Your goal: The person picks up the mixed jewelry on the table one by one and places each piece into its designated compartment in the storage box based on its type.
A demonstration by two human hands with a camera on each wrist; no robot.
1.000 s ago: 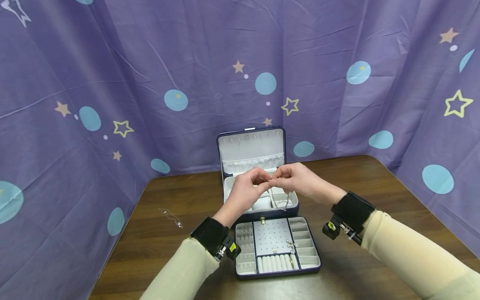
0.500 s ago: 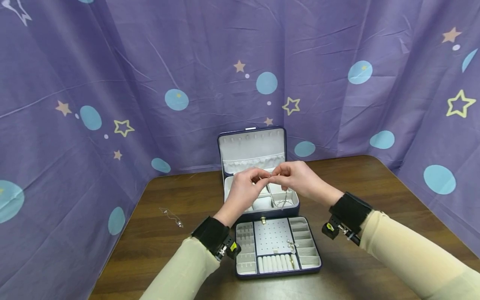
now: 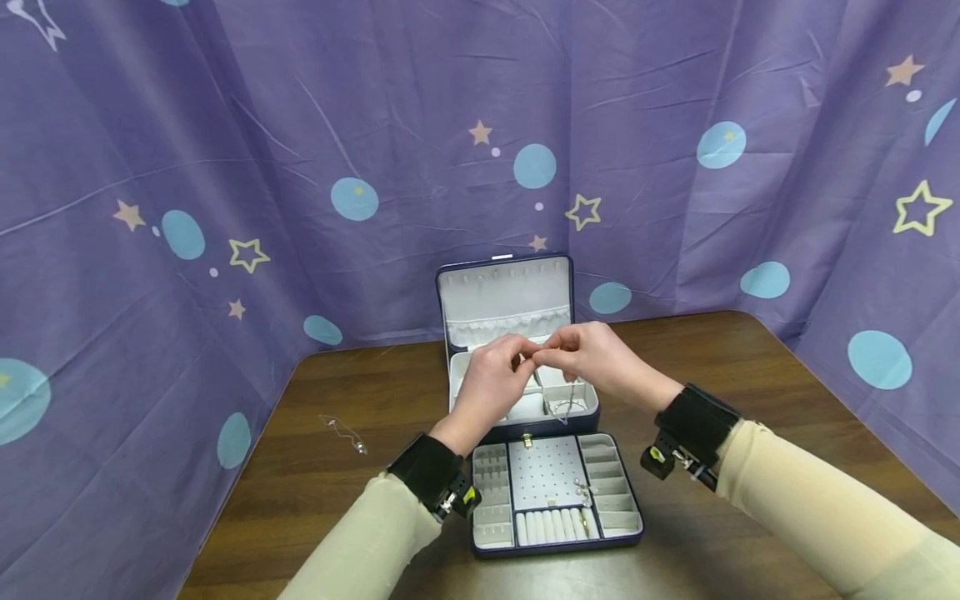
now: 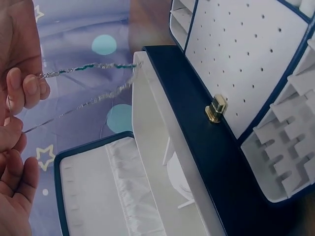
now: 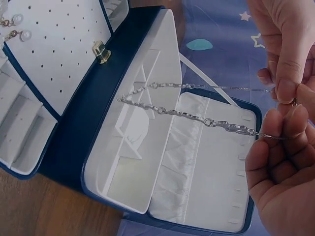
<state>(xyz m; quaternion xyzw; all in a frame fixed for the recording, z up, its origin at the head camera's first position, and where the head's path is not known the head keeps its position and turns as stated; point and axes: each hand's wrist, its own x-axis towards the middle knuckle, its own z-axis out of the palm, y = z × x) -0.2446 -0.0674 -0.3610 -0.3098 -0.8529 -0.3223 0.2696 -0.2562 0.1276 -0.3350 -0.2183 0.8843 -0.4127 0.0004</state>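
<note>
Above the open jewelry box (image 3: 517, 431), my left hand (image 3: 491, 379) and right hand (image 3: 596, 358) meet fingertip to fingertip, each pinching one end of a silver bracelet (image 5: 192, 117). It hangs from them as a loop, with fine chain at the ends and chunkier links in the middle. In the left wrist view the bracelet (image 4: 83, 102) slopes toward the box's white-lined compartments. My right hand's fingers (image 5: 270, 162) curl at one end. A small metal clasp piece (image 5: 294, 102) shows between the fingertips; most of it is hidden.
The box's lifted-out tray (image 3: 495, 546) lies in front, holding pearl-like earrings (image 3: 583, 492) and a gold ring (image 3: 584, 523). The raised lid (image 3: 502, 292) stands behind. A thin pendant necklace (image 3: 347, 437) lies left on the wooden table (image 3: 322, 500). A purple curtain (image 3: 420, 108) encloses the back and sides.
Both hands stay together at nearly the same spot and keep their pinch. The bracelet's hanging loop has swung slightly to the left.
</note>
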